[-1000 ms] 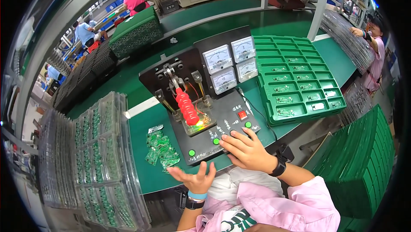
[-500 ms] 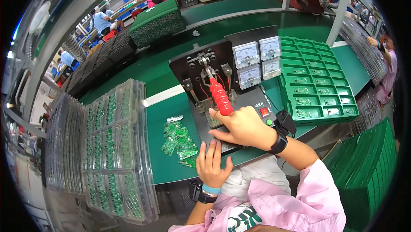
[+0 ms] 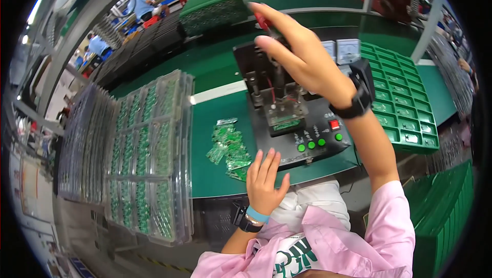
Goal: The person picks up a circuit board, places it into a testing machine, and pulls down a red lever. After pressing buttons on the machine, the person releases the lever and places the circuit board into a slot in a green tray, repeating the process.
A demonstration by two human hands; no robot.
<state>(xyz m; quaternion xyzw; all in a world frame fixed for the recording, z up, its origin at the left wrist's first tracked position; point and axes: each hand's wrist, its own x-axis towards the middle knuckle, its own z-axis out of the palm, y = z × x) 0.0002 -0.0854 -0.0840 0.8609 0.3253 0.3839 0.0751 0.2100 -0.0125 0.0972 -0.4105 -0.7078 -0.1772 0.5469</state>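
Observation:
My right hand (image 3: 310,60) is raised over a black test fixture, thumb and index finger stretched apart. Beside its index finger is the red lever handle (image 3: 262,21), partly hidden by the hand; I see no grip on it. A clear plate (image 3: 282,106) hangs under the lever, above a green circuit board (image 3: 287,125) in the black nest. My left hand (image 3: 265,185) lies with fingers spread at the front edge of the fixture base (image 3: 271,156). Just left of it is a loose pile of green circuit boards (image 3: 225,142) on the green table.
Clear trays filled with boards (image 3: 143,150) stand upright at the left. A green compartment tray (image 3: 402,98) lies at the right, with stacked green trays (image 3: 443,216) below it. Panel meters (image 3: 348,51) are partly behind my right hand. Other people work farther back.
The red lever handle has swung up and away from me, and my right hand has risen with its fingers stretched. The board nest and green buttons now show. My left hand stays by the fixture edge.

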